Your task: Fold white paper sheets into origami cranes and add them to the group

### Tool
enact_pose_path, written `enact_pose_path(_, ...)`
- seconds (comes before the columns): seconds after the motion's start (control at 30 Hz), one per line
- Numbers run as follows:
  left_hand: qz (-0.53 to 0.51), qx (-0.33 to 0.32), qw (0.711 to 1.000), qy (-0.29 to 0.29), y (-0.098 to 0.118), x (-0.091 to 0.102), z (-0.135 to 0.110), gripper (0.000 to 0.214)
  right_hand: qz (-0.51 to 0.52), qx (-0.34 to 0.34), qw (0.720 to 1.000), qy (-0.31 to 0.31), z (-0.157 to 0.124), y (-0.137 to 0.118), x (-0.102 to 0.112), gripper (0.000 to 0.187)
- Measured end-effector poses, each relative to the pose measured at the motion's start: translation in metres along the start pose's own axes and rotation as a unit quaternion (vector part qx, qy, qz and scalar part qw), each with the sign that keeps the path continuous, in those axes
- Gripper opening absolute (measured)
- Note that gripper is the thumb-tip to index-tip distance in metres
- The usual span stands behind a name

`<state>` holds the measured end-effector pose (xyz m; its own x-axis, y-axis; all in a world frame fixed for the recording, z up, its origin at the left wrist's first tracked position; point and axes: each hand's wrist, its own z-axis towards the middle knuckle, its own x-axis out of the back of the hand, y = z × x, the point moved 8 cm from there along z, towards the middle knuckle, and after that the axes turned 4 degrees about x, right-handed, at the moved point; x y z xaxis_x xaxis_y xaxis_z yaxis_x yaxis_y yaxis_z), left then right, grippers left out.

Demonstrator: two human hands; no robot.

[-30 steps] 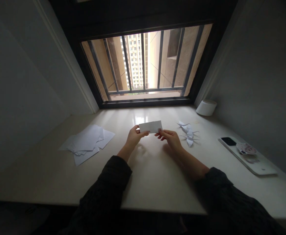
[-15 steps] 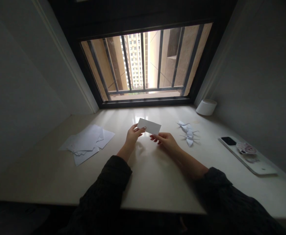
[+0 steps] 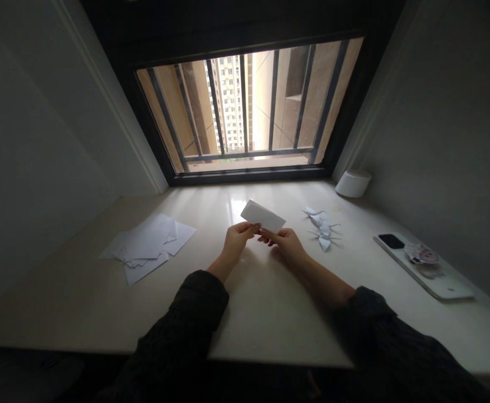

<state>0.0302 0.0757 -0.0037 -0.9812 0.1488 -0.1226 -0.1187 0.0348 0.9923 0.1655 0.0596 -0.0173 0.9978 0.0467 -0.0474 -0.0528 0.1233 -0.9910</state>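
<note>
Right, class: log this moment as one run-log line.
left hand: pinches folded paper | right hand: pinches folded paper | folded paper: tilted, above desk | desk: loose sheets left, paper figures right

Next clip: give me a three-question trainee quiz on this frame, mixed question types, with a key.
1. True or false: the left hand and the right hand both pinch the white folded paper.
2. Which of these lies on the table to the person's left? A) scissors B) loose white sheets C) a laptop
3. Fill in: the small folded paper figures lie to the ___ of the right hand.

Key: 1 true; 2 B; 3 right.
</note>
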Motion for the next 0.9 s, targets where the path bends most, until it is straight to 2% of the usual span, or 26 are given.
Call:
enact_pose_path(0.13, 0.001, -0.007, 0.999, 0.032, -0.001, 0.004, 0.001, 0.028, 0.001, 0.005, 1.000, -0.013, 0.000, -0.001, -0.003, 0.035)
enact_pose_path(0.47, -0.085, 0.023, 0.991, 0.101, -0.007, 0.018, 0.004, 0.034, -0.002, 0.006, 1.000, -0.017, -0.003, -0.006, -0.005, 0.031)
enact_pose_path(0.9, -0.110, 0.040, 0.985, 0.123, -0.008, 0.015, -0.001, 0.034, -0.001, 0.006, 1.000, -0.015, -0.003, -0.006, -0.005, 0.030)
